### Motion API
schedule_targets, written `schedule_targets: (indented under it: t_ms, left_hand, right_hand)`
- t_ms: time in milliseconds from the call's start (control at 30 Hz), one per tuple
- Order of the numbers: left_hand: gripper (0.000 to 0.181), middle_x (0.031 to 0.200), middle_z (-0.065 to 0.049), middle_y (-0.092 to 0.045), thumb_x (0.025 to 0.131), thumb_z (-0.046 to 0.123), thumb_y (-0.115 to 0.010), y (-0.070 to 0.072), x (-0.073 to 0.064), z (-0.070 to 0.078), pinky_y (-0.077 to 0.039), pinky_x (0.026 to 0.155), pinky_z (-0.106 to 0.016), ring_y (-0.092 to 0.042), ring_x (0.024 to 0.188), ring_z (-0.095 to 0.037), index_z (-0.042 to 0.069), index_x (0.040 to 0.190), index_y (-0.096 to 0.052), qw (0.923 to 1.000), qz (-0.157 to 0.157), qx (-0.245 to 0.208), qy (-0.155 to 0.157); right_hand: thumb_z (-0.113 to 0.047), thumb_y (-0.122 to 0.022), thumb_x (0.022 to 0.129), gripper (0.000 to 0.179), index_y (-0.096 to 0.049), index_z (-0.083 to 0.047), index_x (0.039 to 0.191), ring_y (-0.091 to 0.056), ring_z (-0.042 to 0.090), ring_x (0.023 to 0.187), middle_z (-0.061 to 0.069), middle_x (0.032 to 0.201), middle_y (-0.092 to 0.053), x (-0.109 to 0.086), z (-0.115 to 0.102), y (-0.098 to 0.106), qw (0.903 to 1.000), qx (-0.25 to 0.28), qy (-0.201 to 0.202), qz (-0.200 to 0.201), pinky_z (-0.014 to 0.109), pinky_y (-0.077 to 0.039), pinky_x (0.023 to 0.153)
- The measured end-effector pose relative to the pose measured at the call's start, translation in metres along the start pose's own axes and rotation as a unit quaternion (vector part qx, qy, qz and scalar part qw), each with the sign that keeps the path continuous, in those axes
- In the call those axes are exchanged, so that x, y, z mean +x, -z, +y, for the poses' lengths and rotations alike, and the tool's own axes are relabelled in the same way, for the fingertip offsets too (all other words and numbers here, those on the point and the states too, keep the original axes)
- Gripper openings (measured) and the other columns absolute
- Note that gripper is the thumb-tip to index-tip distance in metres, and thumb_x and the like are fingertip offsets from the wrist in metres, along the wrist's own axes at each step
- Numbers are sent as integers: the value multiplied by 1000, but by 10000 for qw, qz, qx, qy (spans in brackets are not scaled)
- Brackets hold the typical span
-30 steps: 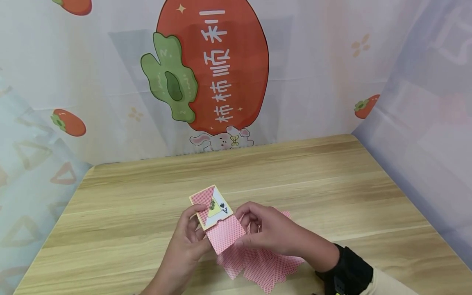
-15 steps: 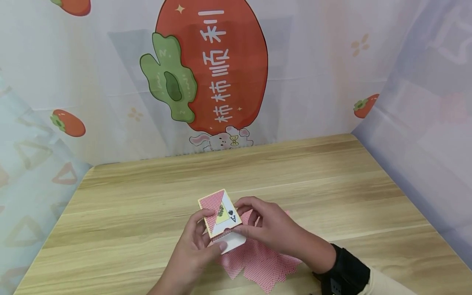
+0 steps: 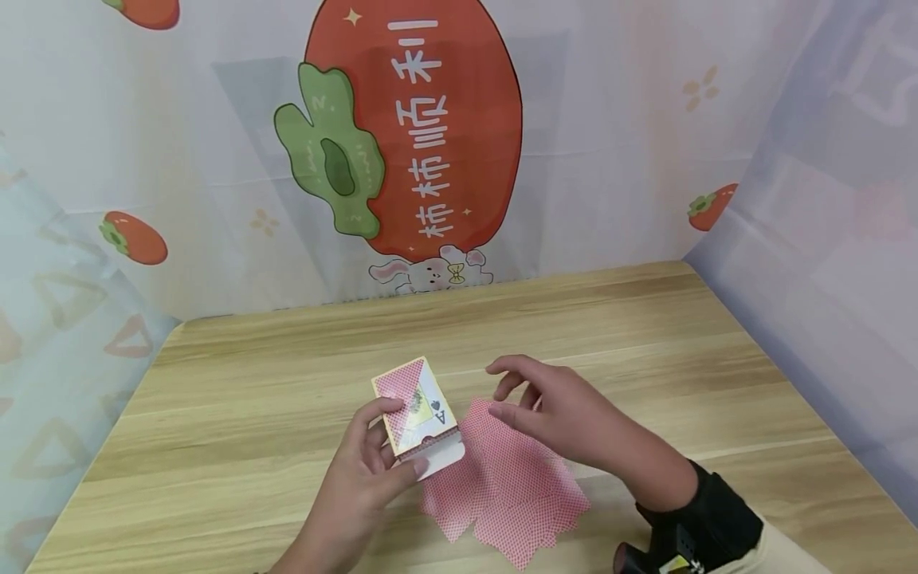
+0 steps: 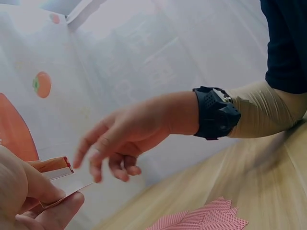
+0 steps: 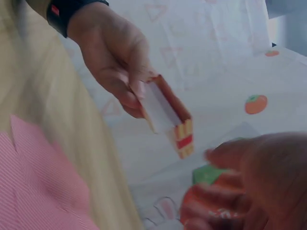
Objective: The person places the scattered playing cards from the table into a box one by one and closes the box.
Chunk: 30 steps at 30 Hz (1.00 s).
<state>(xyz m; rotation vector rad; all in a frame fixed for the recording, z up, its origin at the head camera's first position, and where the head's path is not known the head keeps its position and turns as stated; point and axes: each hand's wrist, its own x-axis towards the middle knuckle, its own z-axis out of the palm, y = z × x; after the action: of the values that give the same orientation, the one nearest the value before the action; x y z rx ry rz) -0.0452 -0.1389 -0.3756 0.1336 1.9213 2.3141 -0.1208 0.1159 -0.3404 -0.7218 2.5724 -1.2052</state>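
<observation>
My left hand (image 3: 358,478) holds a playing card box (image 3: 421,405) tilted above the table, fingers along its side and thumb at the white flap (image 3: 441,458). An ace of spades and a red checked pattern are printed on the box front. In the right wrist view the box's end (image 5: 168,100) is uncovered and part of its inside shows. My right hand (image 3: 566,414) hovers in the air to the right of the box, fingers loosely bent, holding nothing. Under it lies a spread heap of playing cards (image 3: 519,486), red patterned backs up.
The wooden table (image 3: 287,383) extends around the cards, with its back edge against a printed cloth (image 3: 610,159). Cloth also hangs at the left and right sides. A dark wrist strap (image 3: 706,510) is on my right wrist.
A red-patterned piece stuck out of the box's lower end earlier; now the white flap shows there. My right hand has left the box and moved right and up.
</observation>
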Motion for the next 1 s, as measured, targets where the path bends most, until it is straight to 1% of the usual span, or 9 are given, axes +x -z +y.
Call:
schedule_targets:
  t_ms: [100,267,400,500,633,700,800,900,1000]
  left_hand:
    - [73,132,-23,-44,82,-12,-68,2,0,1,-56,87,-34,-59,111,-30,10,138,-27,10000,51,67,-29]
    - [72,129,-23,-46,83,-10,-69,3,0,4,-57,86,-33,-61,108,-28,9,138,-27,9996,131,224,-86]
    - [72,129,-23,-45,83,-10,-69,4,0,5,-56,87,-33,-61,109,-27,9,137,-26,9995,151,261,-118]
    - [72,129,-23,-45,83,-11,-69,4,0,6,-56,88,-35,-60,110,-27,8,137,-26,9994,138,264,-150]
    - [71,129,-23,-45,83,-11,-68,6,-1,5,-55,88,-35,-60,110,-27,9,137,-26,9995,117,251,-176]
    - [71,129,-23,-46,83,-11,-68,6,-1,5,-55,89,-35,-60,110,-27,9,137,-26,9994,110,260,-179]
    - [71,129,-22,-46,83,-10,-68,6,-1,5,-56,89,-34,-61,110,-26,9,137,-26,9994,107,279,-183]
    - [71,128,-22,-47,83,-11,-69,6,0,5,-56,88,-33,-61,109,-25,9,137,-27,9993,111,287,-193]
    - [70,128,-21,-47,83,-11,-68,7,0,4,-56,88,-33,-61,109,-25,8,137,-27,9993,70,267,-238]
  right_hand:
    - [-34,-71,90,42,-57,-22,127,-58,11,70,-6,100,-65,-2,4,10,9955,-802,-472,-187,30,-53,58]
    - [-34,-73,88,30,-64,-16,110,-54,12,69,-4,89,-63,-4,16,19,9740,-1928,-1006,-643,31,-48,60]
    - [-36,-72,87,22,-65,-15,92,-53,14,63,-4,76,-60,-3,22,10,9589,-2197,-1394,-1129,33,-44,56]
    - [-39,-72,86,27,-60,-16,78,-49,15,57,-3,66,-56,-3,24,-3,9486,-2426,-1540,-1329,32,-40,52]
    - [-49,-72,83,42,-55,-14,67,-46,15,56,-2,61,-51,-4,25,-24,9330,-2983,-1601,-1222,34,-39,51]
    - [-56,-70,81,48,-54,-14,63,-45,15,56,-2,59,-51,-6,24,-34,9240,-3295,-1661,-1009,35,-41,51]
    - [-63,-68,77,54,-53,-13,61,-47,14,55,-1,57,-51,-8,21,-45,9151,-3578,-1730,-672,36,-44,51]
    - [-67,-69,73,60,-59,-8,69,-51,16,57,2,64,-54,-10,17,-55,9092,-3726,-1799,-470,37,-48,52]
    - [-71,-70,70,71,-64,-2,83,-54,21,63,6,75,-53,-11,12,-64,9024,-3907,-1749,-488,38,-50,53]
